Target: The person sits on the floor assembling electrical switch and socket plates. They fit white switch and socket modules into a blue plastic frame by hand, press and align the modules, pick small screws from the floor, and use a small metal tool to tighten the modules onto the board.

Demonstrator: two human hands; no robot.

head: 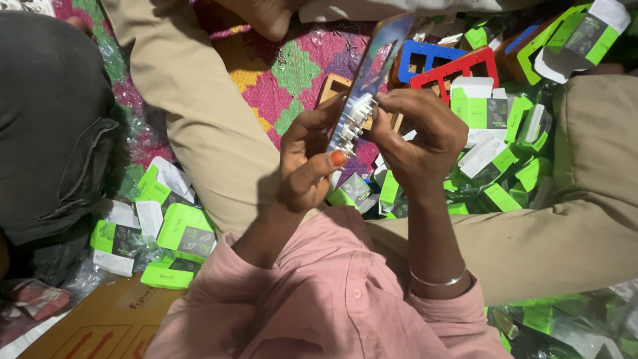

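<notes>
Seated on a woven mat, both hands up at chest level working a long switch plate held edge-on to the camera.

Left hand [307, 163] grips the plate [364, 86] from the near side, thumb pressed flat against its lower end and fingers wrapped behind, apparently to steady it upright. Right hand [420, 133] comes in from the other side, fingertips pinched on the row of white modules [352, 126] seated in the plate's back; whether it is pushing or pulling cannot be told. A metal bangle [435, 280] sits on the right wrist. Between the knees lies a heap of small green-and-white boxes [495, 159], within easy reach; more boxes [169, 233] lie left of the leg. Blue [425, 60] and red [458, 70] plastic frames rest beyond the hands on the mat [279, 80].
</notes>
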